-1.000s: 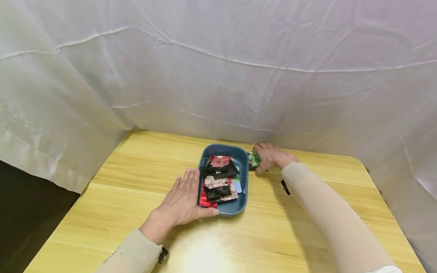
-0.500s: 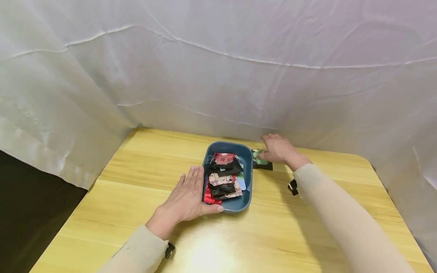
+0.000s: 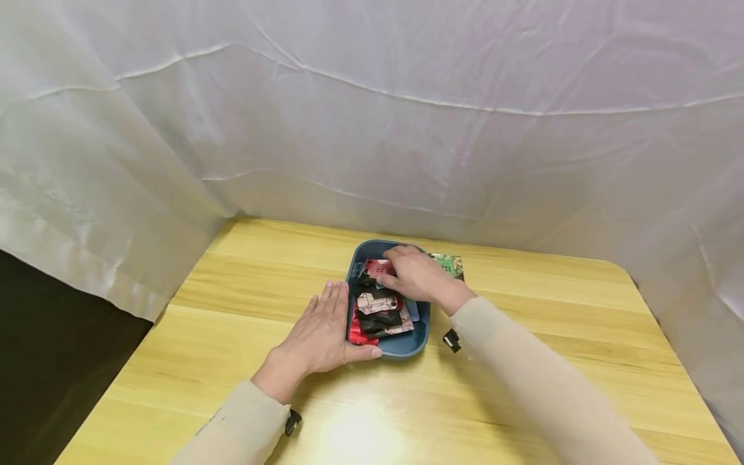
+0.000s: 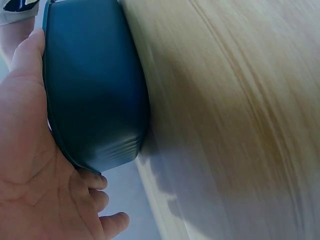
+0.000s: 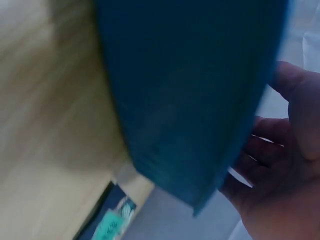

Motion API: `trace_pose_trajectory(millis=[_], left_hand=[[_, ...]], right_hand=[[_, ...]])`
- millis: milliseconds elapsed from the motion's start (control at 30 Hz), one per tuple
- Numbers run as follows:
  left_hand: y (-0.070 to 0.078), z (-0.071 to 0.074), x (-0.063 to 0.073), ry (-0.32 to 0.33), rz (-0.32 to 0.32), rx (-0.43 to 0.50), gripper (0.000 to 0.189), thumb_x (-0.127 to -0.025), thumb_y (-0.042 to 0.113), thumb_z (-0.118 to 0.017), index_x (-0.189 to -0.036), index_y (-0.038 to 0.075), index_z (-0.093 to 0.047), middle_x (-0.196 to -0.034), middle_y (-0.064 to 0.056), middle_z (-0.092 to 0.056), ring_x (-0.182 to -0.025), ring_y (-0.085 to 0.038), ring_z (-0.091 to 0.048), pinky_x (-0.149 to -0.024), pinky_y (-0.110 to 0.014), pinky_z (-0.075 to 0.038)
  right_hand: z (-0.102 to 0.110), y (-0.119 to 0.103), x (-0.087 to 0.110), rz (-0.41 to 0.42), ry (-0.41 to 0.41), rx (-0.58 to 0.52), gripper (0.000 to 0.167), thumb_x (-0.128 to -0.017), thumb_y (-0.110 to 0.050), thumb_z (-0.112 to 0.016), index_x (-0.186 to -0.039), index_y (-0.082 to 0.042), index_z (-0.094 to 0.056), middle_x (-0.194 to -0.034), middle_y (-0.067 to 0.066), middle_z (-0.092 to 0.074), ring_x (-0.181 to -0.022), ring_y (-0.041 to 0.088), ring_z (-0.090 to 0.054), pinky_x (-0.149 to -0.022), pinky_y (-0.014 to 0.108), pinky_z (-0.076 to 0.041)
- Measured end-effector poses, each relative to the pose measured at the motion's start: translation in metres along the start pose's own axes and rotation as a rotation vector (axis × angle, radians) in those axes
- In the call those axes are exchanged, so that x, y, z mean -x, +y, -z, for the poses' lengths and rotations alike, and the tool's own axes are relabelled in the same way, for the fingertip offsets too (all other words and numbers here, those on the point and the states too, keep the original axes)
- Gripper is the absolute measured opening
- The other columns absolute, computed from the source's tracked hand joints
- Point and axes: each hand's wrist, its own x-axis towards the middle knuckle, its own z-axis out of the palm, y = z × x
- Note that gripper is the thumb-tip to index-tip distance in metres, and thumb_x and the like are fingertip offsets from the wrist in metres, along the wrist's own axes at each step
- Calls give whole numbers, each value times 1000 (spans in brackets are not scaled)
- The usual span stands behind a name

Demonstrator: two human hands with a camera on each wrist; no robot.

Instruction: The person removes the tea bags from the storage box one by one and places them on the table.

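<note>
A dark blue plastic bin (image 3: 417, 341) stands on the table, with several small flat packets inside. Along its left side rests my left hand (image 3: 320, 332), fingers straight and thumb spread to the near rim. The left wrist view shows that palm beside the bin's outer wall (image 4: 95, 85). My right hand (image 3: 415, 274) reaches over the right rim, its loosely bent fingers above a red-and-black packet (image 3: 376, 267); contact there is hidden. A pink patterned packet (image 3: 374, 302) and a bright red one (image 3: 359, 334) lie nearer me. Outside the bin, partly behind my right wrist, lies a green-and-black packet (image 3: 449, 263).
The light wooden table (image 3: 244, 290) extends on both sides of the bin. A pale cloth curtain (image 3: 407, 161) hangs close behind the table's back edge and along the sides. Black straps (image 3: 452, 340) are on both wrists.
My right hand has left the green-and-black packet on the table and moved left over the bin. My left hand stays against the bin. The view shifts slightly.
</note>
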Motion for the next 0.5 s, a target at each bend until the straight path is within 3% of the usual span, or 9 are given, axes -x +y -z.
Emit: trace_pose_trajectory(millis=[267,500], left_hand=[[0,0,-2,-5,1,-2,141,-78,93,-59,-167,-4,-9,-175,-23,-12,-164,-36,-4,-132,-55,-17],[-1,0,-3,6,-6,2,140,-79,92,-60,-167,-5,-10,-175,-24,-13,-164,-38,-7,-132,-56,-19]], right_hand=[[-19,-11,2,100,-88,46,66,-110,-48,-52,-157,-2,-47,-162,17,-47,-153,36,-41,-128,52,-32],[-25,-13,24,171,-85,108,66,-112,-47,-46,-158,-1,-46,-166,18,-43,-155,36,-38,-127,61,-28]])
